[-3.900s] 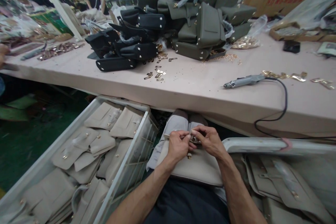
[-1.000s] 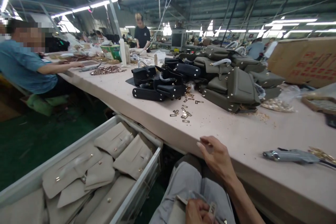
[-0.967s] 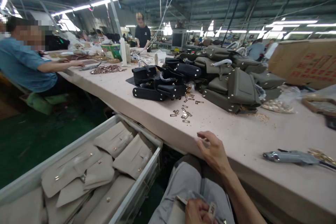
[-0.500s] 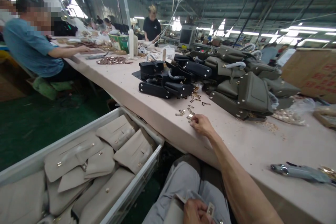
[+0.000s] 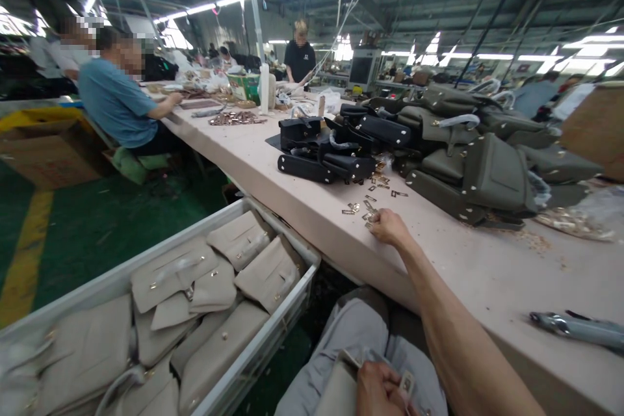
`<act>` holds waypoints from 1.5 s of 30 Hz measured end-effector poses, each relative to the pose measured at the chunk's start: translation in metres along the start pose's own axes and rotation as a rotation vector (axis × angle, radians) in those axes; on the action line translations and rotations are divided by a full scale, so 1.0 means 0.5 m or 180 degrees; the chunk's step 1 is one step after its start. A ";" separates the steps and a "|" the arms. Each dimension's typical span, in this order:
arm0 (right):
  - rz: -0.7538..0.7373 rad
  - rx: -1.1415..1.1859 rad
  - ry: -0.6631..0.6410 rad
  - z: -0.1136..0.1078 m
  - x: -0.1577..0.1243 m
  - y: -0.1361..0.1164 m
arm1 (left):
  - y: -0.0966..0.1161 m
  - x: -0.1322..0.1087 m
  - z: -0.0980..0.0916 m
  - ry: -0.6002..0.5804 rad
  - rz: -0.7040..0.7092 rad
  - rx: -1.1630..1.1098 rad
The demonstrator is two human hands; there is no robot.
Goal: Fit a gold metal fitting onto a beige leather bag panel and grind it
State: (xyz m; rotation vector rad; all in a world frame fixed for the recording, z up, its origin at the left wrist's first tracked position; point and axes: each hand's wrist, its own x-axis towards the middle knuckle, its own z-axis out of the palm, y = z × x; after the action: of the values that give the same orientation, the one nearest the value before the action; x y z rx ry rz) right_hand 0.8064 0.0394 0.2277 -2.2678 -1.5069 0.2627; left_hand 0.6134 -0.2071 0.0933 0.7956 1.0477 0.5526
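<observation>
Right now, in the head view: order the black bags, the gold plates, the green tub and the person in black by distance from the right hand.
1. Gold plates, on the table at the fingertips of the right hand.
2. Black bags, just beyond, slightly left.
3. Green tub, far down the table, left.
4. Person in black, standing past the table's far end.

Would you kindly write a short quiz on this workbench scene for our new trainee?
1. True or false: the right hand rests on the table beside small metal plates.
2. What fills the white bin? A screws; B beige bags; C cloth rolls.
3. Where is the left hand, and what does it hold?
Key: 1 true; 2 B; 3 down at the lap, pinching a small metal tag.
</observation>
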 end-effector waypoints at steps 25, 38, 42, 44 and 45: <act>0.1210 0.3467 0.0959 0.078 -0.637 0.203 | 0.043 -0.015 0.016 -0.1050 0.0103 0.0478; 0.1202 0.3742 0.0633 0.108 -0.651 0.209 | 0.027 -0.007 0.024 -0.1261 0.0182 0.0505; 0.1090 0.3566 0.0664 0.107 -0.650 0.203 | 0.036 -0.015 0.020 -0.1303 0.0150 0.0520; 0.1029 0.3489 0.0626 0.105 -0.650 0.201 | 0.040 -0.021 0.018 -0.1316 0.0128 0.0521; 0.1013 0.3470 0.0606 0.105 -0.651 0.202 | 0.042 -0.023 0.016 -0.1313 0.0127 0.0523</act>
State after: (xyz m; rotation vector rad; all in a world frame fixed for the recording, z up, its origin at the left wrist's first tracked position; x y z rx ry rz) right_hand 0.7414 -0.2800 0.1161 -1.5320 -0.6059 0.7218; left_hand 0.6156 -0.2052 0.1184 1.0268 0.7021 0.3183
